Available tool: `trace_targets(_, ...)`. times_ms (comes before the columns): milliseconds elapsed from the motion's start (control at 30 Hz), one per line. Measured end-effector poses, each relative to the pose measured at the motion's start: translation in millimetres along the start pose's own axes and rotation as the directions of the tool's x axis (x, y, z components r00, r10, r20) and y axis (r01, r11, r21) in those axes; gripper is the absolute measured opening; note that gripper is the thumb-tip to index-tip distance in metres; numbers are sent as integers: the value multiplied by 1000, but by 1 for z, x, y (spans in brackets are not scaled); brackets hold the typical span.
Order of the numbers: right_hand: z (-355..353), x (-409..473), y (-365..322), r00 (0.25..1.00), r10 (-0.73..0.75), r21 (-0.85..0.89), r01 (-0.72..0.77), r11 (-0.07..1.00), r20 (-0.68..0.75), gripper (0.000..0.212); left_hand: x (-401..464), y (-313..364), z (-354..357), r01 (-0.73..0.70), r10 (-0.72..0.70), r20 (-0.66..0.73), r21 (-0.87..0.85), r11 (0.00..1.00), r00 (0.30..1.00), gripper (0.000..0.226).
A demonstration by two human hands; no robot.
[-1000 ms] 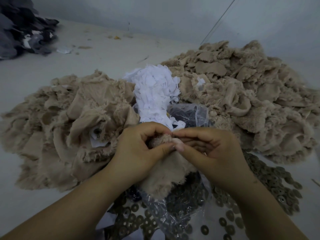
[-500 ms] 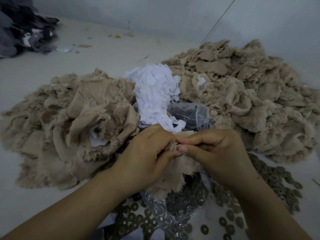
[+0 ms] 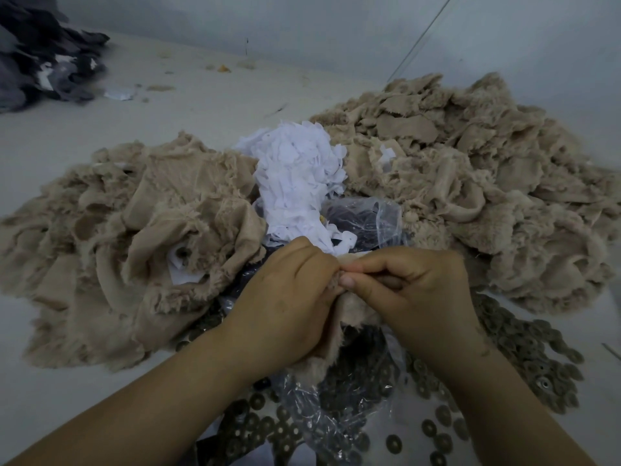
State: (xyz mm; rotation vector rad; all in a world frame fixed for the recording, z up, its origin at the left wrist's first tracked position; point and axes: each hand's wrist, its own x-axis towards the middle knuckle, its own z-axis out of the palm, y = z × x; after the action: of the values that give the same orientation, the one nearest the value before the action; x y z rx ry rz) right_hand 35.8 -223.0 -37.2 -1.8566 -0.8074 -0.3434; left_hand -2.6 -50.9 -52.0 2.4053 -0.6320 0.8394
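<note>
Low in the middle of the view, the left hand [image 3: 285, 297] and the right hand [image 3: 413, 294] meet fingertip to fingertip over one plush piece [image 3: 354, 306], a tan scrap with a furry edge. Both hands are clamped on it: the left hand's fingers curl round its left side, and the right hand pinches its top edge between thumb and forefinger. The rest of the plush piece hangs down between the wrists, its lower end lying over a clear bag [image 3: 312, 408] that holds dark parts too blurred to make out. Just beyond the knuckles the bag's open mouth shows, touching a heap of white scraps [image 3: 295, 176]. To the left of that heap lies the left pile [image 3: 134, 237] of the same tan plush, with a white slip tucked into it; to the right spreads the bigger right pile [image 3: 470, 183], against the wall. Dark discs [image 3: 524, 351] with holes lie scattered on the worktop [image 3: 201, 105] beneath and to the right of the right hand. Well apart, in the far left corner, sits a mound of dark cloth [image 3: 43, 58]
</note>
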Motion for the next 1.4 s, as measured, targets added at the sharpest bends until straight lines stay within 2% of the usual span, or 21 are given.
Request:
trace_targets(67, 1, 0, -4, 1000, -2, -17, 1, 1000, -19, 5, 1, -3, -1, -53, 53, -39, -13, 998, 998, 31)
trace_targets(100, 0, 1, -6, 998, 27, -18, -28, 999, -64, 9, 1, -5, -1, -94, 94, -61, -1, 996, 994, 35)
trace_targets(167, -7, 4, -8, 970, 167, -26, -174, 984, -174, 31, -3, -8, -1, -156, 160, -110, 46, 987, 981, 38)
trace_targets(233, -17, 9, -6, 926, 342, -172, -367, 914, -157, 60, -7, -10, -1, -163, 177, -168, 95, 982, 970, 34)
trace_targets(267, -21, 12, -4, 879, 466, -214, -476, 853, -102, 72, -8, -10, -1, -156, 176, -197, 111, 981, 964, 31)
trace_targets(300, -23, 14, -3, 791, 611, -181, -605, 775, -28, 80, -9, -10, -2, -153, 177, -221, 121, 981, 959, 27)
trace_targets(333, -23, 14, -2, 671, 737, -92, -731, 676, 79, 84, -9, -10, -3, -159, 185, -236, 127, 979, 954, 24)
trace_targets(367, -21, 14, -3, 561, 802, 1, -820, 573, 205, 87, -9, -10, -4, -172, 200, -245, 130, 976, 949, 20)
trace_targets(400, -17, 13, -4, 490, 813, 85, -867, 490, 314, 86, -9, -9, -4, -190, 217, -250, 127, 973, 944, 16)
trace_targets(433, -14, 12, -5, 473, 788, 175, -880, 441, 395, 80, -8, -8, -4, -210, 233, -252, 117, 971, 939, 13)
trace_targets(533, -7, 10, -3, 553, 672, 479, -817, 321, 492, 53, -8, -2, -3, -246, 261, -217, 93, 965, 941, 9)
trace_targets(600, -7, 10, -5, 584, 636, 574, -777, 259, 504, 47, -10, 2, -3, -245, 249, -159, 43, 968, 955, 9)
trace_targets(667, -6, 11, -7, 600, 625, 623, -750, 223, 499, 44, -13, 5, -6, -181, 168, -144, -78, 980, 975, 11)
trace_targets(733, -6, 11, -9, 630, 634, 646, -719, 257, 449, 43, -10, 10, -10, 36, -72, -143, -245, 969, 987, 27)
trace_targets(800, -5, 10, -11, 679, 616, 649, -684, 333, 400, 40, -2, 15, -12, 317, -378, -83, -399, 860, 922, 37)
trace_targets(867, -3, 9, -14, 715, 594, 641, -658, 396, 368, 30, 5, 19, -10, 466, -536, -3, -489, 737, 844, 39)
trace_targets(933, -1, 8, -16, 727, 584, 635, -650, 417, 361, 25, 8, 19, -8, 525, -614, 38, -560, 640, 789, 30)
trace_targets(1033, 2, 8, -16, 705, 599, 651, -664, 368, 380, 29, 6, 16, -5, 556, -682, 91, -662, 503, 725, 27)
trace_targets(1167, 8, 8, -16, 642, 650, 692, -681, 239, 407, 26, 5, 16, -3, 548, -703, 94, -701, 456, 705, 28)
trace_targets(1333, 15, 6, -22, 626, 623, 715, -683, 148, 469, 41, 5, 21, -5, 502, -655, 58, -695, 515, 753, 27)
trace_targets(1400, 15, 6, -23, 617, 622, 719, -685, 121, 483, 41, 6, 22, -4, 492, -645, 49, -691, 530, 763, 27)
